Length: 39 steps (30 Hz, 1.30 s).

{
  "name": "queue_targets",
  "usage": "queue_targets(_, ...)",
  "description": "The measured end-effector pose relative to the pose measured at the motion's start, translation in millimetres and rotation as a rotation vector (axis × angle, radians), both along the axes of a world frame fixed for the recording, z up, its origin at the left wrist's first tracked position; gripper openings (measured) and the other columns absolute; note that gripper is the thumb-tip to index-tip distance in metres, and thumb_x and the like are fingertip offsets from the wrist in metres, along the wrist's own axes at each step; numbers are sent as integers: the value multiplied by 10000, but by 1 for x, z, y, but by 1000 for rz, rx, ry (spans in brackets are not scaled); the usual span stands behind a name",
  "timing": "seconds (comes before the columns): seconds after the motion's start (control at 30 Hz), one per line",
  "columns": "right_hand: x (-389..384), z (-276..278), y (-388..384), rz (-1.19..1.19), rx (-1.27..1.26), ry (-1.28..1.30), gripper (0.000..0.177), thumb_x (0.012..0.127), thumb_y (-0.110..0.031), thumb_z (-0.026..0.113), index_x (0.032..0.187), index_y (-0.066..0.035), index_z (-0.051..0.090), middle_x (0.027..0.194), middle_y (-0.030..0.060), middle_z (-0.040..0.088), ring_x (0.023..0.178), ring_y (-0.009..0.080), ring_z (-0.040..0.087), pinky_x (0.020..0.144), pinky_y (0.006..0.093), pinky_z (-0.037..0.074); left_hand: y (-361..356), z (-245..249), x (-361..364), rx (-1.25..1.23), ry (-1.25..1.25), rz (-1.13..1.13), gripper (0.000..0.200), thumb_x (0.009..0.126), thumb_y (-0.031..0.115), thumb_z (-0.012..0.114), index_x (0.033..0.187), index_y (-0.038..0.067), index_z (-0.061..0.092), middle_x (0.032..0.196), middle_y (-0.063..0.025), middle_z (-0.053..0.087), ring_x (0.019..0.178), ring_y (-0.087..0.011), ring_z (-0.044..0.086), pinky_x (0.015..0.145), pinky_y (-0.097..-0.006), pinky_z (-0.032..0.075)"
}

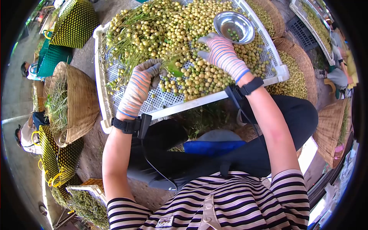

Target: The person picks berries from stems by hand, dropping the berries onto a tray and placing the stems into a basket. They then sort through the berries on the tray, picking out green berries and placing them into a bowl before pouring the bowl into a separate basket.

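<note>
My left hand [140, 84], in a striped glove with grey fingertips, is closed at the left front of a white perforated tray [165, 111]. Its fingers pinch a leafy sprig [174, 68] above small round yellow-green fruits [199, 82]. Over the same fruits on the right, my right hand [225, 55], gloved alike, has its thumb and fingers apart and nothing visible in them. Just beyond it a shiny metal bowl [234, 27] rests on the fruits, with a few small green fruits inside. Thin stems [128, 42] lie heaped at the tray's left.
A wicker basket of stems [78, 103] stands left of the tray, near yellow-black woven bags [74, 25]. Baskets of fruit [293, 73] border the right side. Another wicker basket [329, 132] stands farther right. Other people [339, 76] sit at the edges.
</note>
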State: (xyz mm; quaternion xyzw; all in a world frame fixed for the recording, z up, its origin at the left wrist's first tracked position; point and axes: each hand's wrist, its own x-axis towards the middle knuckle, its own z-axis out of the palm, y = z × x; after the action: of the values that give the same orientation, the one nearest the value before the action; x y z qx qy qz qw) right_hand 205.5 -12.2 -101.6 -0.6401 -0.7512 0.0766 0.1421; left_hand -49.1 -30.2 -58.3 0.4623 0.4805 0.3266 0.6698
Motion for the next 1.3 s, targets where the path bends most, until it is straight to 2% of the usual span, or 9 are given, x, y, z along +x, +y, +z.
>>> queue_targets(0.17,-43,1,-12,261,-530,1089,428,772,-329,641,1122,-88,590,957,119,655,802,249,620,756,316,482,-6,14,13,11,38,-36,142,869,136,557,934,19,603,649,-3,588,453,-41,409,407,-186,286)
queue_targets(0.37,-55,47,-20,225,62,357,276,762,-310,664,918,-83,648,712,142,632,577,242,583,584,342,482,-18,50,6,305,359,-96,233,865,136,548,1043,-11,581,681,3,571,478,-20,405,431,-168,292)
queue_targets(0.63,-6,57,-4,-251,82,365,379,754,-445,617,816,-74,666,747,135,648,725,296,626,676,407,489,-71,131,-119,1254,1110,90,178,832,80,559,967,-28,602,822,-162,621,715,-196,567,701,-302,458)
queue_targets(0.7,26,44,3,-225,3,245,324,763,-361,602,804,-45,663,745,146,644,734,289,631,686,404,491,-112,122,-175,915,1167,398,217,834,119,570,985,-32,612,885,-168,641,767,-255,600,733,-319,472)
queue_targets(0.83,92,129,-64,-69,197,207,261,711,-274,615,790,-30,660,755,153,640,694,288,630,646,376,495,-194,28,-273,817,1336,165,207,830,82,494,901,-62,624,762,-150,616,675,-237,546,635,-348,452)
queue_targets(0.9,150,182,-141,-117,172,321,256,740,-276,601,830,-43,657,764,134,641,699,262,624,646,350,494,-246,-10,-244,169,743,421,106,761,80,529,711,35,612,669,-14,492,626,-170,434,610,-281,405)
queue_targets(1.03,211,219,-192,-319,59,538,251,797,-281,572,909,-69,650,783,94,642,710,208,613,646,296,492,-277,-81,-240,-113,1661,-866,243,751,223,635,919,48,622,928,-202,626,896,-301,611,744,-374,482)
queue_targets(1.23,171,140,-35,-164,-304,439,252,809,-233,586,1018,-104,642,855,85,661,767,184,620,687,268,496,-275,-120,-215,12,1229,-736,572,693,320,708,1183,110,502,1084,-179,580,1005,-345,549,811,-405,466)
queue_targets(1.3,176,47,32,148,192,-37,249,753,-134,614,999,-132,659,862,134,652,743,303,619,684,362,494,-269,-100,-203,-65,1248,-667,573,688,327,717,1181,118,515,1096,-170,577,1017,-346,542,824,-410,460)
